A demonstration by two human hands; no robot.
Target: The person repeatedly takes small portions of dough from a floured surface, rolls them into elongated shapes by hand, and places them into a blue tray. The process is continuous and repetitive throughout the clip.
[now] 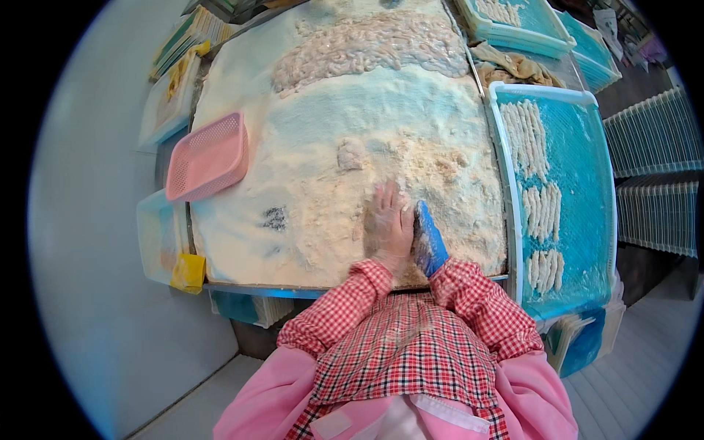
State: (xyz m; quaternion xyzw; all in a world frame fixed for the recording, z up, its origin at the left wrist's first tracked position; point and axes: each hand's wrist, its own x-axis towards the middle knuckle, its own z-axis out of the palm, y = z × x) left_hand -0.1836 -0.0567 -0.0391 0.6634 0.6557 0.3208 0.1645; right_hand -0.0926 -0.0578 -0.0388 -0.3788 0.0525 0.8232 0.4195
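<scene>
My left hand [391, 220], dusted with flour, lies with its fingers stretched out on the floured worktable [308, 253]. It is slightly blurred. Close against its right side is my right hand [429, 238] in a blue glove, turned on edge with the fingers straight; whether anything is between the two hands is hidden. A small floury lump of pale pieces [351, 155] sits just beyond my left hand. Crumbly flour [440, 165] is heaped beyond and to the right of both hands. Across the far part of the table spreads a pile of pale, wet raw meat strips [374, 44].
At right, a white-rimmed tray [513, 213] with a blue bottom holds three groups of floured strips [541, 213]. More trays [513, 33] and a crumpled cloth [513, 66] are beyond it. A pink basket [209, 158] stands at the table's left edge, near a yellow cloth [188, 273].
</scene>
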